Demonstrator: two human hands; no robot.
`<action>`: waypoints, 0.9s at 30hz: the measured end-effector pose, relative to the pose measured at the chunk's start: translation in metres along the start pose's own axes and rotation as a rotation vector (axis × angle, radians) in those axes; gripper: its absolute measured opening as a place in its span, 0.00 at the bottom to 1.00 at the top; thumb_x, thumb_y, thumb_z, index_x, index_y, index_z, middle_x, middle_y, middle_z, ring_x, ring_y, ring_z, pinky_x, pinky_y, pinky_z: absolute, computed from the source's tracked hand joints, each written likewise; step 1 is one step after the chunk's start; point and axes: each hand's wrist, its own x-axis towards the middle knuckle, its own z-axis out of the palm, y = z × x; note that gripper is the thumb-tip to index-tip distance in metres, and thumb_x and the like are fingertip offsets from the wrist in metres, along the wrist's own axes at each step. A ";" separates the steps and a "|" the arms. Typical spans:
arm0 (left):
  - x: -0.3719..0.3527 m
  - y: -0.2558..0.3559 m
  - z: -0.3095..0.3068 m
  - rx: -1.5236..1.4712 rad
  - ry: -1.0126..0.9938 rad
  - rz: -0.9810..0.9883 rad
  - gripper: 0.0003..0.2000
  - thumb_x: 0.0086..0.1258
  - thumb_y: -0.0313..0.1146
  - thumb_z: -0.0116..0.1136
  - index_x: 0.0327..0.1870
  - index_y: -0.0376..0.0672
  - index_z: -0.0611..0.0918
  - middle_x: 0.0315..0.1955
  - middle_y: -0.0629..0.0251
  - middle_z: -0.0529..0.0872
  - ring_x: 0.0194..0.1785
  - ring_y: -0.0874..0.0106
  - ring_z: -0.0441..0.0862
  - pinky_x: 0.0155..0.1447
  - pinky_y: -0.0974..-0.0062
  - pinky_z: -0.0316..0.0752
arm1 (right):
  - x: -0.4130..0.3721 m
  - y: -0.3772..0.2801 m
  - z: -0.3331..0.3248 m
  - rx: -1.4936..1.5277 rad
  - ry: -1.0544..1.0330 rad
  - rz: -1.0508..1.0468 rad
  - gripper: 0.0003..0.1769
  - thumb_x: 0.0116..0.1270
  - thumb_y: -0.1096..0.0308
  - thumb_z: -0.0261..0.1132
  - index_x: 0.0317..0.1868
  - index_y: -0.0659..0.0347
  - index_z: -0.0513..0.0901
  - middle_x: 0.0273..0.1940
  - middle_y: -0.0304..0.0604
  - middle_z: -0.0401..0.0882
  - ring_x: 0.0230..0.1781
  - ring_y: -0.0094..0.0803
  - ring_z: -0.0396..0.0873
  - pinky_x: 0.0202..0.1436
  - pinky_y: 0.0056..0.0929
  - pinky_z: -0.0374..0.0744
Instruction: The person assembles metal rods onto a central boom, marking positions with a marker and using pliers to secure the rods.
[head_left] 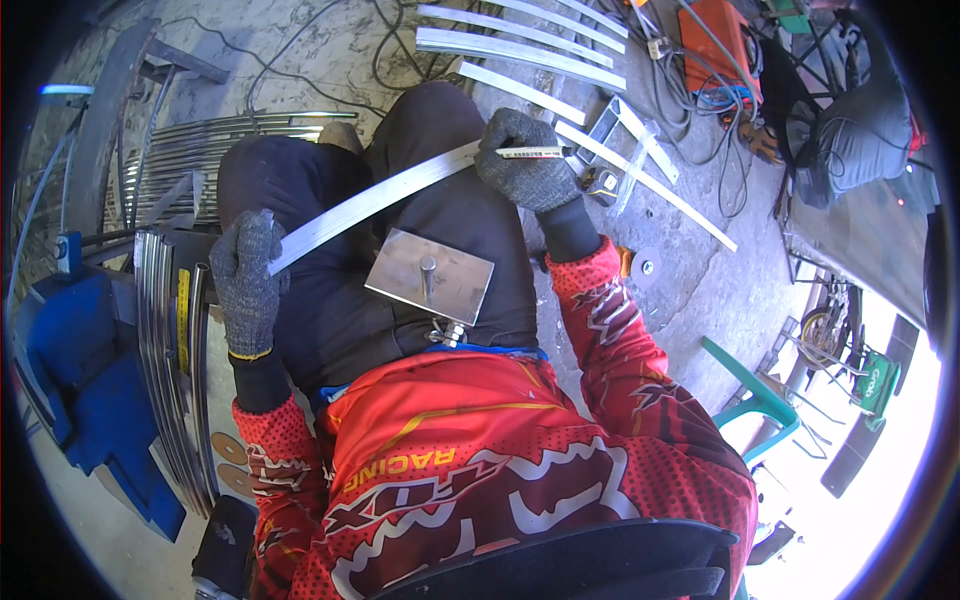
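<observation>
A flat silver metal bar [375, 202] spans the space above my thighs, sloping up to the right. My left hand [249, 272], in a grey knit glove, is closed around its lower left end. At the upper right end, my gloved right hand [528, 163] is closed on the bar and also grips a white marker pen [532, 153], pointing right. On my lap lies a rectangular metal plate [455, 275] with a short round stud in its middle. The fingertips of my right hand are partly hidden.
Several metal strips [520, 45] lie on the floor ahead. A tape measure [600, 183] and grinding disc [648, 267] sit right of my knee. Metal tubes [160, 330] and a blue machine [90, 370] stand at left. An orange-red box [715, 45] with cables is far right.
</observation>
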 end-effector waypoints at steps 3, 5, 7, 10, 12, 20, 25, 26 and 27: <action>-0.001 0.002 0.002 0.006 0.024 -0.015 0.17 0.74 0.47 0.59 0.36 0.40 0.81 0.20 0.74 0.74 0.17 0.84 0.68 0.19 0.83 0.61 | 0.000 -0.003 0.001 -0.027 0.020 -0.044 0.08 0.56 0.77 0.69 0.29 0.60 0.76 0.29 0.37 0.75 0.29 0.26 0.76 0.33 0.26 0.75; -0.001 0.000 0.000 -0.005 0.007 -0.013 0.17 0.74 0.47 0.59 0.36 0.40 0.81 0.20 0.74 0.74 0.17 0.85 0.68 0.19 0.83 0.61 | 0.002 -0.008 0.001 -0.124 0.053 -0.107 0.08 0.56 0.78 0.68 0.28 0.59 0.76 0.29 0.38 0.76 0.29 0.26 0.76 0.33 0.27 0.75; 0.000 -0.002 -0.002 -0.017 -0.010 -0.012 0.17 0.74 0.47 0.59 0.35 0.40 0.81 0.20 0.74 0.74 0.17 0.85 0.68 0.19 0.83 0.61 | 0.004 -0.012 0.001 -0.221 0.086 -0.169 0.08 0.55 0.79 0.68 0.28 0.59 0.76 0.28 0.38 0.76 0.29 0.26 0.77 0.33 0.27 0.75; 0.000 -0.001 -0.001 0.002 -0.013 -0.018 0.17 0.73 0.47 0.59 0.35 0.40 0.81 0.20 0.74 0.74 0.17 0.85 0.68 0.19 0.83 0.61 | 0.004 -0.013 0.000 -0.248 0.114 -0.179 0.08 0.55 0.78 0.67 0.27 0.59 0.75 0.28 0.39 0.78 0.29 0.25 0.77 0.32 0.27 0.75; -0.001 0.003 0.004 0.046 0.042 -0.013 0.19 0.75 0.48 0.55 0.27 0.43 0.76 0.20 0.71 0.74 0.16 0.83 0.67 0.19 0.83 0.60 | 0.003 -0.007 -0.003 -0.186 0.189 0.010 0.07 0.56 0.76 0.67 0.28 0.59 0.76 0.30 0.39 0.79 0.28 0.25 0.76 0.31 0.27 0.75; -0.003 0.015 0.000 0.179 -0.007 -0.040 0.15 0.75 0.44 0.57 0.32 0.42 0.79 0.22 0.73 0.74 0.19 0.85 0.68 0.19 0.83 0.61 | 0.015 0.005 -0.029 0.156 0.477 0.155 0.07 0.64 0.68 0.66 0.39 0.59 0.78 0.32 0.38 0.80 0.29 0.24 0.78 0.36 0.25 0.77; 0.003 0.022 -0.004 0.098 0.032 -0.146 0.13 0.76 0.41 0.56 0.35 0.41 0.80 0.25 0.71 0.77 0.21 0.83 0.71 0.22 0.82 0.64 | 0.018 0.020 -0.019 0.438 0.505 0.221 0.06 0.63 0.70 0.64 0.40 0.58 0.78 0.30 0.39 0.79 0.26 0.27 0.77 0.36 0.29 0.78; 0.005 0.019 -0.010 0.103 0.041 -0.080 0.13 0.76 0.41 0.55 0.35 0.40 0.80 0.26 0.70 0.78 0.24 0.81 0.72 0.27 0.81 0.67 | 0.018 0.019 -0.019 0.484 0.508 0.253 0.06 0.63 0.71 0.64 0.40 0.58 0.78 0.30 0.38 0.79 0.27 0.27 0.77 0.36 0.29 0.78; 0.008 0.016 -0.019 0.115 0.047 -0.018 0.13 0.77 0.40 0.54 0.35 0.39 0.80 0.27 0.70 0.79 0.26 0.80 0.73 0.32 0.79 0.70 | 0.016 0.014 -0.016 0.532 0.511 0.291 0.05 0.64 0.71 0.64 0.39 0.58 0.78 0.30 0.38 0.78 0.27 0.27 0.76 0.36 0.29 0.78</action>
